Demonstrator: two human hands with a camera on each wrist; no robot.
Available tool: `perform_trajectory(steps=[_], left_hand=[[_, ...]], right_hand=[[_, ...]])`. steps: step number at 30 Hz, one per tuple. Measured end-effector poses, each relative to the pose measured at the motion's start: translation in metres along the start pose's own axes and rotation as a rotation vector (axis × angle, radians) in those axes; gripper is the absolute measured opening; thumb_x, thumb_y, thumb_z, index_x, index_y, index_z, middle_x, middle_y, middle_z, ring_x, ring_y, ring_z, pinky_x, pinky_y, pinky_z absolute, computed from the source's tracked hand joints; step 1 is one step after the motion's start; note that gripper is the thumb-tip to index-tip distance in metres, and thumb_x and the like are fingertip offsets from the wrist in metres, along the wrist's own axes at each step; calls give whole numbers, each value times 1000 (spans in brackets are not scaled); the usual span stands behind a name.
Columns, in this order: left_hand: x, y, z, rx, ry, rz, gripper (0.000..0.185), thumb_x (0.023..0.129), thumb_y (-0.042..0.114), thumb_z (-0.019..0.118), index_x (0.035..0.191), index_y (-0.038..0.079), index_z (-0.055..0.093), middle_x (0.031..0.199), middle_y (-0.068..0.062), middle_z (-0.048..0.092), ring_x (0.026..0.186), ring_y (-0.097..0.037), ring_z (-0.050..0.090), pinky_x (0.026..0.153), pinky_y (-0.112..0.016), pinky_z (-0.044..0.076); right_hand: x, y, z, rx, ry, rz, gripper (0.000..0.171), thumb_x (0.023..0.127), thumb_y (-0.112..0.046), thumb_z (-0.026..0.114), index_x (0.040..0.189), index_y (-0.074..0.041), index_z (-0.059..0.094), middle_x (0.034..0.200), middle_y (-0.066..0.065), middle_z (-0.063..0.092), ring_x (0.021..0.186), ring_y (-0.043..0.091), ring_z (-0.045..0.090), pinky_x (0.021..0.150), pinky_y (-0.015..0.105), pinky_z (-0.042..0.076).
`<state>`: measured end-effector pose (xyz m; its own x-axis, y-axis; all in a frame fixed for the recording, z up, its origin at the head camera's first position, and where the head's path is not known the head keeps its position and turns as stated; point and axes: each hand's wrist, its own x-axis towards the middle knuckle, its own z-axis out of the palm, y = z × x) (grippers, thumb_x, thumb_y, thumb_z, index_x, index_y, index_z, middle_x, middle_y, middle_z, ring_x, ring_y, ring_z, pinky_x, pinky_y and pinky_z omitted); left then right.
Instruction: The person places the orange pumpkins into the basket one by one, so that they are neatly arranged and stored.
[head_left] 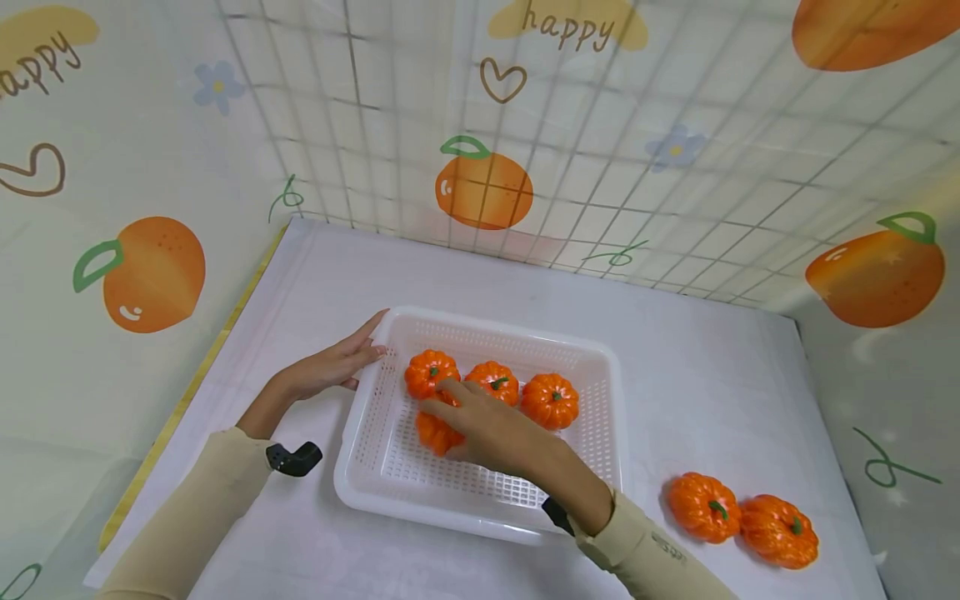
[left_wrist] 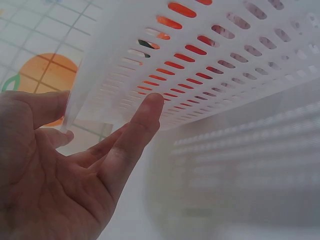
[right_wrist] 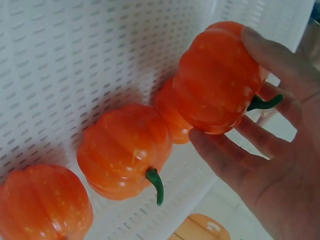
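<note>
A white perforated plastic basket [head_left: 480, 529] stands on the table. My right hand [head_left: 495, 425] is over its left half and grips a small orange pumpkin [right_wrist: 217, 77] with a green stem, thumb on one side and fingers on the other. Three more pumpkins lie in a row along the basket's far side: a left one [head_left: 427, 367], a middle one [right_wrist: 125, 150] and a right one [head_left: 551, 402]. At the basket's left end, my left hand [head_left: 333, 367] holds the rim, one finger [left_wrist: 142, 120] stretched against the slotted outer wall.
Two more orange pumpkins, one [head_left: 703, 507] beside the other [head_left: 780, 532], sit on the white tabletop [head_left: 675, 375] to the right of the basket. Behind the table rises a wire grid [head_left: 600, 167] under a printed curtain. A yellow strip [head_left: 187, 400] runs along the table's left edge.
</note>
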<state>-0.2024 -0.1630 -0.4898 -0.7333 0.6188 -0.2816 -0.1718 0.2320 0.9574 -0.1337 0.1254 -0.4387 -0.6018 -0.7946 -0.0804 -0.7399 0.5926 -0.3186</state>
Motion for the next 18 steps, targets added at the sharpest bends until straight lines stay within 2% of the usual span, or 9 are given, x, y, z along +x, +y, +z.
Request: perform_trajectory(steps=[4,10,18], left_hand=[[0,-1,0,-2,-1,2,68,109,33,41,159,40,-4,147,-22,40,110,-36,60,82,-44,56],[0,-2,-1,9,-4,14,66,109,33,40,159,40,-3,147,-22,40,110,-37,60,81,-44,55],[0,-2,-1,11,0,7,66,109,34,40,159,41,-3,149,-19,40,109,-34,61,83,-45,55]], right_hand=[[2,2,5,-17,-13,-41,62,83,-22,84,138,-23,58,129,1,50,110,20,52,87,28,52],[7,4,12,-46,-52,-59,60,83,-25,83,138,-25,57,133,0,49,113,20,52,91,29,51],[12,6,19,-71,-46,-113,61,83,-22,83,138,-24,56,136,3,47,112,20,50,89,27,51]])
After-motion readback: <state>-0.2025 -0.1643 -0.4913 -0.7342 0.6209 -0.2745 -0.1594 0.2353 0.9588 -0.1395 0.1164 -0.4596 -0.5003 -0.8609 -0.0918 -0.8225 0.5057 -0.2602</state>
